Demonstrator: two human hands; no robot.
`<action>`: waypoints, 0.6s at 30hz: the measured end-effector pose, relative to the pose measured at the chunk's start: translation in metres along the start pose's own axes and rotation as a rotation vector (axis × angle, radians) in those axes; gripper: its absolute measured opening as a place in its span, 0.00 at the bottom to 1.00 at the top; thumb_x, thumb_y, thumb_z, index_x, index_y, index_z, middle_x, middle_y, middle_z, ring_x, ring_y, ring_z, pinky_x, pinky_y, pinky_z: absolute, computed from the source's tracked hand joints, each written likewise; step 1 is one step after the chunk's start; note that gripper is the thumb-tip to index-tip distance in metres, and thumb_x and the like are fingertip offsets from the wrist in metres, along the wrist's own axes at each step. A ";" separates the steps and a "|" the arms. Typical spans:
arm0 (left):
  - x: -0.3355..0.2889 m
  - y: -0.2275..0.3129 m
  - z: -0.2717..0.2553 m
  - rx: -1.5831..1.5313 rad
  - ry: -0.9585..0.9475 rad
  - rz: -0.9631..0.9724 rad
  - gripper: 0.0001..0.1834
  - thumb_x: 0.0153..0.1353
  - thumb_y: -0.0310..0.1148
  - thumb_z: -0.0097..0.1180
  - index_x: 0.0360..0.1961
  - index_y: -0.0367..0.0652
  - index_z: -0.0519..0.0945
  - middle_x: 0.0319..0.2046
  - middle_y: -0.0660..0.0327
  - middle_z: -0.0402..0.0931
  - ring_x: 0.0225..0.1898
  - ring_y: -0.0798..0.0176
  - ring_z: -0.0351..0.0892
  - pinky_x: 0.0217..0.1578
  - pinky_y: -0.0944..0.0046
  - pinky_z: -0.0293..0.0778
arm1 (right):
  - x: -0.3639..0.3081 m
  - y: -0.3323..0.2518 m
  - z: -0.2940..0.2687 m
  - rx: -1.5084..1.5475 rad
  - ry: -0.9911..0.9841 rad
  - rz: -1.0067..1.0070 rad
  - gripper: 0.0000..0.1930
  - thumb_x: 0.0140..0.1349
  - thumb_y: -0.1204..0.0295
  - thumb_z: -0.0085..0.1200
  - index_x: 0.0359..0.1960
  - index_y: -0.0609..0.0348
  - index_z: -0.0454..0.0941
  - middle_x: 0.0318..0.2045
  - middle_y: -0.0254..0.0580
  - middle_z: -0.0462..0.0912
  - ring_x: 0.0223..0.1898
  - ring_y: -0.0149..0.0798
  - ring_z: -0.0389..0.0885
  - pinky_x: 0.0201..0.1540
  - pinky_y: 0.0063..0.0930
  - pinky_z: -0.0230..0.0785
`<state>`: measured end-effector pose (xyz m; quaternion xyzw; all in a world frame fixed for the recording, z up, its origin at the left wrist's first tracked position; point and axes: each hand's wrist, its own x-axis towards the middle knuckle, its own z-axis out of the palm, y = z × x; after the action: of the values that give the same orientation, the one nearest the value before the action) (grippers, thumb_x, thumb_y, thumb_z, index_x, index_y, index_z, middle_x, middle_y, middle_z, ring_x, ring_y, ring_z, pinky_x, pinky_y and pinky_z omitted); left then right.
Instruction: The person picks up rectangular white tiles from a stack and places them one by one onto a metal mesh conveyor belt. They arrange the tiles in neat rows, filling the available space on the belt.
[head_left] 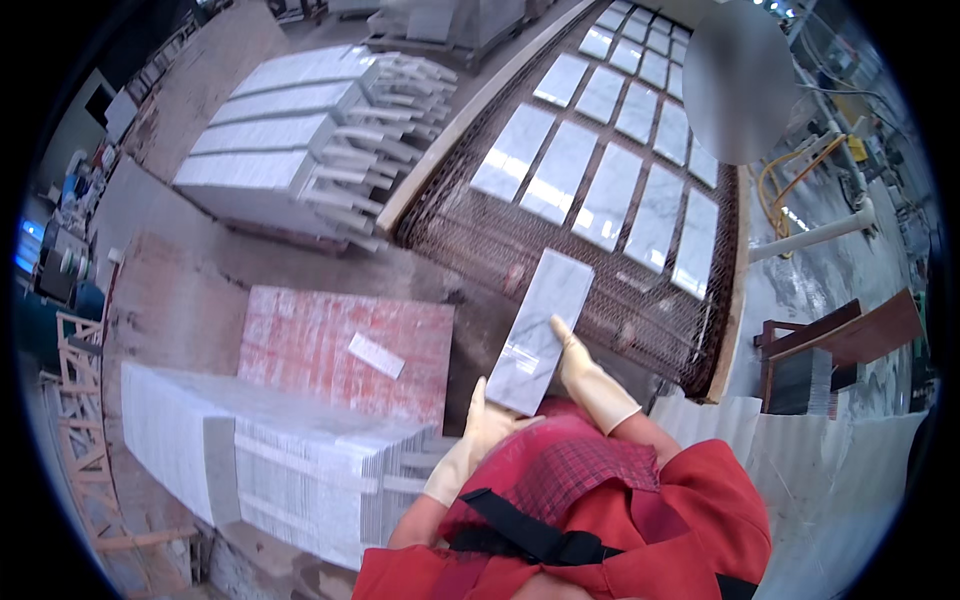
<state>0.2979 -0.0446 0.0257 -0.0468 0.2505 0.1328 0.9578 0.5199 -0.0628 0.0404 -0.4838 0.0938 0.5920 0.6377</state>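
A polished white-and-grey marble tile (541, 330) is held tilted in front of my body, between both hands. My left hand (488, 422), in a cream rubber glove, grips its near end at the lower left corner. Along the tile's right edge lies my right hand (583, 368), gloved the same way, with the thumb over the top face. The fingers beneath the tile are hidden. Just beyond, several similar glossy tiles (610, 195) lie in rows on a dark mesh conveyor (450, 215).
At my lower left stand long stacks of pale tiles (300, 470) beside a reddish board (290, 335) with a small white strip (377, 355) on it. More stacked tiles (270, 120) sit at far left. A wooden rail (480, 110) edges the conveyor; brown boards (850, 330) lean at right.
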 end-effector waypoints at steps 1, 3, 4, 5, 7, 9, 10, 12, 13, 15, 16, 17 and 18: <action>0.008 0.002 -0.011 -0.019 -0.004 -0.019 0.44 0.76 0.70 0.28 0.84 0.55 0.55 0.83 0.57 0.53 0.82 0.45 0.50 0.73 0.19 0.54 | 0.000 -0.001 -0.004 0.014 -0.008 0.003 0.34 0.75 0.47 0.56 0.72 0.60 0.73 0.68 0.45 0.81 0.69 0.49 0.77 0.77 0.49 0.62; 0.022 0.006 -0.015 -0.022 0.021 -0.045 0.43 0.76 0.66 0.29 0.83 0.54 0.57 0.82 0.57 0.54 0.82 0.43 0.51 0.72 0.16 0.53 | -0.002 -0.002 -0.016 -0.010 -0.050 -0.029 0.33 0.76 0.48 0.55 0.73 0.58 0.72 0.68 0.44 0.81 0.69 0.48 0.78 0.75 0.49 0.65; 0.028 0.006 -0.018 -0.011 0.042 -0.052 0.42 0.76 0.65 0.30 0.83 0.54 0.58 0.82 0.57 0.55 0.82 0.43 0.52 0.72 0.16 0.53 | 0.002 0.001 -0.026 -0.012 -0.079 -0.044 0.33 0.76 0.48 0.55 0.73 0.58 0.72 0.68 0.43 0.81 0.68 0.47 0.79 0.74 0.49 0.66; 0.030 0.007 -0.019 -0.006 0.058 -0.047 0.41 0.76 0.64 0.30 0.82 0.54 0.59 0.82 0.57 0.56 0.81 0.43 0.53 0.72 0.16 0.53 | 0.005 0.006 -0.033 -0.024 -0.117 -0.056 0.32 0.77 0.48 0.54 0.73 0.57 0.71 0.68 0.43 0.81 0.68 0.46 0.80 0.73 0.49 0.67; 0.029 0.008 -0.024 -0.005 0.119 -0.011 0.40 0.77 0.63 0.31 0.81 0.53 0.61 0.81 0.57 0.58 0.81 0.43 0.54 0.71 0.16 0.53 | -0.009 0.010 -0.031 -0.156 -0.119 -0.025 0.32 0.77 0.48 0.53 0.72 0.57 0.71 0.68 0.43 0.81 0.68 0.45 0.80 0.73 0.47 0.68; 0.029 0.009 -0.029 0.005 0.090 0.009 0.39 0.77 0.63 0.30 0.80 0.53 0.62 0.81 0.57 0.59 0.80 0.43 0.55 0.72 0.16 0.53 | -0.027 0.009 -0.027 -0.261 -0.078 -0.001 0.32 0.78 0.47 0.53 0.72 0.56 0.71 0.67 0.43 0.81 0.67 0.45 0.80 0.73 0.45 0.68; 0.031 0.009 -0.031 0.012 0.074 0.012 0.39 0.77 0.63 0.30 0.80 0.53 0.63 0.81 0.56 0.59 0.80 0.44 0.56 0.72 0.16 0.53 | -0.031 0.012 -0.035 -0.267 -0.101 0.022 0.31 0.78 0.48 0.52 0.72 0.57 0.70 0.67 0.44 0.81 0.68 0.45 0.80 0.73 0.45 0.68; 0.030 0.008 -0.030 0.018 0.065 0.008 0.39 0.78 0.62 0.29 0.80 0.53 0.63 0.81 0.56 0.59 0.80 0.43 0.56 0.72 0.16 0.52 | -0.042 0.021 -0.046 -0.267 -0.138 0.067 0.30 0.79 0.50 0.52 0.72 0.57 0.70 0.68 0.45 0.79 0.68 0.46 0.79 0.74 0.45 0.68; 0.031 0.008 -0.029 0.024 0.057 0.007 0.39 0.78 0.62 0.28 0.80 0.53 0.63 0.81 0.56 0.59 0.80 0.43 0.56 0.72 0.16 0.52 | -0.043 0.023 -0.048 -0.270 -0.148 0.075 0.30 0.80 0.50 0.51 0.72 0.58 0.69 0.68 0.46 0.79 0.68 0.46 0.79 0.74 0.44 0.68; 0.033 0.007 -0.028 0.034 0.038 0.018 0.38 0.79 0.61 0.28 0.80 0.52 0.62 0.81 0.55 0.58 0.80 0.42 0.56 0.72 0.16 0.52 | -0.046 0.026 -0.050 -0.283 -0.169 0.086 0.29 0.80 0.52 0.51 0.72 0.59 0.69 0.69 0.46 0.78 0.68 0.46 0.79 0.74 0.44 0.68; 0.033 0.006 -0.030 0.036 0.031 0.025 0.38 0.79 0.60 0.27 0.80 0.52 0.62 0.81 0.54 0.58 0.80 0.41 0.55 0.72 0.16 0.52 | -0.048 0.029 -0.048 -0.290 -0.168 0.081 0.29 0.80 0.53 0.51 0.73 0.59 0.69 0.69 0.46 0.78 0.68 0.47 0.79 0.74 0.44 0.68; 0.034 0.005 -0.033 0.031 0.022 0.035 0.38 0.79 0.59 0.27 0.80 0.51 0.62 0.81 0.53 0.57 0.80 0.40 0.54 0.73 0.16 0.52 | -0.050 0.031 -0.046 -0.298 -0.168 0.076 0.28 0.81 0.54 0.52 0.73 0.59 0.68 0.69 0.46 0.78 0.68 0.47 0.79 0.74 0.44 0.68; 0.033 0.005 -0.035 0.029 0.007 0.039 0.37 0.79 0.59 0.27 0.80 0.51 0.62 0.81 0.52 0.57 0.80 0.39 0.54 0.72 0.16 0.51 | -0.051 0.032 -0.043 -0.306 -0.160 0.063 0.28 0.80 0.54 0.52 0.73 0.59 0.68 0.69 0.46 0.78 0.68 0.46 0.79 0.73 0.43 0.69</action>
<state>0.3079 -0.0372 -0.0213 -0.0283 0.2568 0.1475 0.9547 0.4978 -0.1339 0.0375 -0.5232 -0.0334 0.6558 0.5431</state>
